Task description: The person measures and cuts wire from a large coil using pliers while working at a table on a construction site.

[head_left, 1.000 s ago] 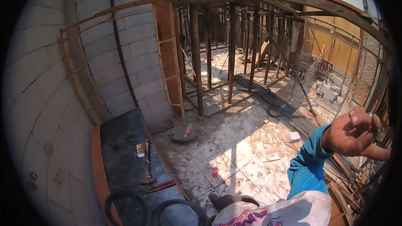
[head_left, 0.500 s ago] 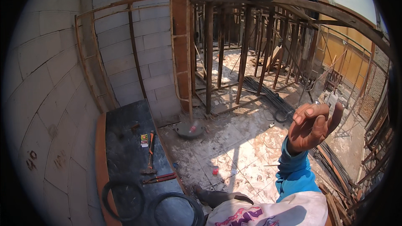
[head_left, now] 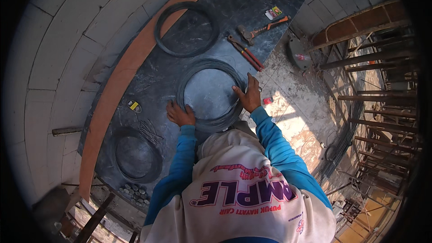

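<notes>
A large coil of dark wire (head_left: 227,123) lies on the black tabletop in front of my body. My left hand (head_left: 181,113) grips its near left side, thumb over the ring and fingers along the outer edge. On the right side my right hand (head_left: 250,93) holds the coil the same way, thumb reaching inward. Beyond it, close to the table's right edge, are red-handled pincers (head_left: 246,55) and a hammer (head_left: 261,29) with an orange and black handle. A second wire coil (head_left: 159,30) rests farther off.
Nearer on the left sit a third wire coil (head_left: 157,162), short wire pieces (head_left: 150,131), a yellow-and-black tape measure (head_left: 134,105) and several small round grey pieces (head_left: 135,193). A wooden board (head_left: 108,103) runs along the table by the block wall (head_left: 58,63). Timber props (head_left: 378,99) stand at right.
My view has swung down to the table. The right hand, raised in the air before, is now on the wire coil, and my left hand has come into view gripping it too.
</notes>
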{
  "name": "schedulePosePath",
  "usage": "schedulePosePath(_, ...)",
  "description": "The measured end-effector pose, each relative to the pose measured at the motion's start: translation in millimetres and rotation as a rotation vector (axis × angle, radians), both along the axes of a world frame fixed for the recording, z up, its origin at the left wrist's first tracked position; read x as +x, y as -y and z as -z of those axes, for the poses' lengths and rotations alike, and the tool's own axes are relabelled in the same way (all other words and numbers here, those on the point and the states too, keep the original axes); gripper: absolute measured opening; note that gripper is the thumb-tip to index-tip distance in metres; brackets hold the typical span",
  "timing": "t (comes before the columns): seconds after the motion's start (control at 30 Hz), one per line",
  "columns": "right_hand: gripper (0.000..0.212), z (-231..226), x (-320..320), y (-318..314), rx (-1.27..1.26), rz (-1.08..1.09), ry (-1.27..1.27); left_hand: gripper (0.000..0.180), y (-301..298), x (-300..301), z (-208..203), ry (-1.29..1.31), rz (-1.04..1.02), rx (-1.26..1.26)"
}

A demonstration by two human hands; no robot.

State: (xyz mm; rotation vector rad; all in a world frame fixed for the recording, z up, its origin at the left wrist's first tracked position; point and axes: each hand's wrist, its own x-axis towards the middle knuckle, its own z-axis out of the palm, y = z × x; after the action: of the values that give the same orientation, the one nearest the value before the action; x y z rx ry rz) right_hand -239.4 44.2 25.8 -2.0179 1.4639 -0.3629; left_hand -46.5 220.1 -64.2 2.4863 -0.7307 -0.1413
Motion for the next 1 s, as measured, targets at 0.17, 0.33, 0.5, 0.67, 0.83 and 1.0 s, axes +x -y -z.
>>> schedulePosePath(0.17, 0.094, 8, 21, 22, -0.024, -0.09, -0.059, 0.063, 6, -4, -10, -0.09, -0.041, -0.012)
schedulePosePath(0.33, 0.093, 39, 32, 34, -0.053, -0.006, -0.215, 0.064, 9, 4, -21, -0.129, 0.013, 0.043)
schedulePosePath(0.5, 0.084, 39, 32, 48, 0.017, -0.081, -0.426, 0.061, 8, 8, -5, -0.018, 0.069, 0.013)
schedulePosePath(0.67, 0.068, 10, 11, 44, -0.1, 0.026, -0.085, 0.06, 4, 9, 2, 0.019, 0.094, -0.012)
schedulePosePath(0.83, 0.059, 71, -46, 47, 0.128, 0.186, 0.269, 0.063, 4, 6, -7, -0.023, 0.121, -0.015)
schedulePosePath(1.0, 0.091, 55, -38, 28, 0.52, 0.449, 0.557, 0.068, 6, 10, -7, -0.019, 0.138, -0.033)
